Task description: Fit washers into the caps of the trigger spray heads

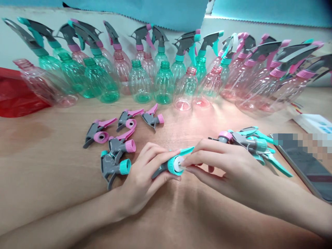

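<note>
My left hand [141, 176] is wrapped round a trigger sprayer head [171, 166], grey with a turquoise collar and trigger. The collar's opening faces right and has a white disc [178, 164] inside. At that disc, the fingertips of my right hand [225, 162] are pinched together; whatever they hold, if anything, is too small to make out. Just left of my left hand lie a turquoise-collared sprayer head [114, 167] and several pink-collared sprayer heads [124, 147]. Beyond my right hand is a pile of mostly turquoise sprayer heads [256, 143], partly hidden by the hand.
Clear green bottles [163, 84] and pink bottles [184, 91] stand in rows along the back, several topped with sprayer heads. A red bag [20, 93] lies at the far left. On the right are a phone [306, 162] and a white box [313, 122].
</note>
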`<control>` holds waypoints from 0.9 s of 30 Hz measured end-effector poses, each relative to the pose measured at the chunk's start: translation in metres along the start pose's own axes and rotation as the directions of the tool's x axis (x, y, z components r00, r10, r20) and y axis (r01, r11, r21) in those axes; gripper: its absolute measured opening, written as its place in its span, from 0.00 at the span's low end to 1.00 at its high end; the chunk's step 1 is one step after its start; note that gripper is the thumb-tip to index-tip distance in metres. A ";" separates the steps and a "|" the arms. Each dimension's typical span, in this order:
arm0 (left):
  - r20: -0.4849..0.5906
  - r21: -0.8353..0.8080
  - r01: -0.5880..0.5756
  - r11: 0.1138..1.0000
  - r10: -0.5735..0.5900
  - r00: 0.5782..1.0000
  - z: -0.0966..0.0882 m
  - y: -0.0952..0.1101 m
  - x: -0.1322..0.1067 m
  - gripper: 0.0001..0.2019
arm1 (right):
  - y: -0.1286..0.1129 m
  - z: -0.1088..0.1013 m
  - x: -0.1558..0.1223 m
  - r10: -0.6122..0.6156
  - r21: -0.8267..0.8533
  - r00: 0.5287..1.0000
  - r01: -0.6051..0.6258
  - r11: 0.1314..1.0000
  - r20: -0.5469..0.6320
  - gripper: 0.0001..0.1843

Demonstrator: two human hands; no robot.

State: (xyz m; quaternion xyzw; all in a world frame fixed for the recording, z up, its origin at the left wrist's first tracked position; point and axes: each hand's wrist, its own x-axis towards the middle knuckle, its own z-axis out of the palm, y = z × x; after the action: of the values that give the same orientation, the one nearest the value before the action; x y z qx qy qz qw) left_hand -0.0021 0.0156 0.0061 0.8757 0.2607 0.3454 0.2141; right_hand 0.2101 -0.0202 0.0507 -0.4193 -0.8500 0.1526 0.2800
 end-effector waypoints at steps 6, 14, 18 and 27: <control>-0.010 0.013 0.002 1.000 -0.002 1.000 -0.001 0.000 0.002 0.15 | -0.001 -0.002 0.004 -0.013 0.049 1.000 0.012 0.999 0.028 0.09; -0.001 -0.003 -0.010 1.000 0.010 1.000 0.000 -0.001 0.001 0.13 | 0.004 0.001 0.005 0.029 -0.002 1.000 -0.029 1.000 -0.012 0.05; 0.014 -0.007 -0.021 1.000 0.021 1.000 0.000 -0.001 0.000 0.14 | 0.003 0.001 0.004 -0.009 -0.024 1.000 0.009 1.000 0.001 0.06; -0.002 0.015 -0.033 0.999 0.033 0.999 -0.001 0.001 0.002 0.14 | 0.001 0.002 0.005 -0.036 -0.021 0.999 0.036 0.999 0.020 0.08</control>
State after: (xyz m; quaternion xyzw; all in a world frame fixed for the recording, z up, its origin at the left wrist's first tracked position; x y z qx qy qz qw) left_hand -0.0009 0.0161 0.0080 0.8812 0.2491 0.3476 0.2016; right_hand 0.2072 -0.0152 0.0505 -0.4053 -0.8618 0.1423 0.2699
